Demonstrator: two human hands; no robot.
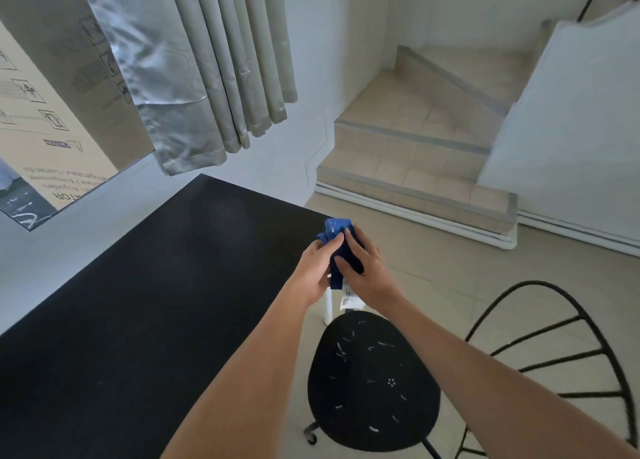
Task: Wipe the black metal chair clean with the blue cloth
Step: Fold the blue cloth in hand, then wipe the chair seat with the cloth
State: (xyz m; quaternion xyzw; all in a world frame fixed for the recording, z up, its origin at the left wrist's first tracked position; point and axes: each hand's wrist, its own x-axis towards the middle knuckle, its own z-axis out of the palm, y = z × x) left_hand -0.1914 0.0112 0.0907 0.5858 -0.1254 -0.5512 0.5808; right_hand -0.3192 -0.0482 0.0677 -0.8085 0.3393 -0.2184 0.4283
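The blue cloth is bunched between both hands above the right corner of a black table. My left hand grips its left side with curled fingers. My right hand lies over its right side, fingers wrapped on the fabric. A strip of cloth hangs down between the hands. The black metal chair, with a curved wire back and thin spokes, stands at the lower right, apart from both hands.
A black round stool on castors, its seat flecked with white scraps, stands below my hands. A white table leg with a label is behind it. Tiled stairs rise ahead. Curtains and a cardboard box are at left.
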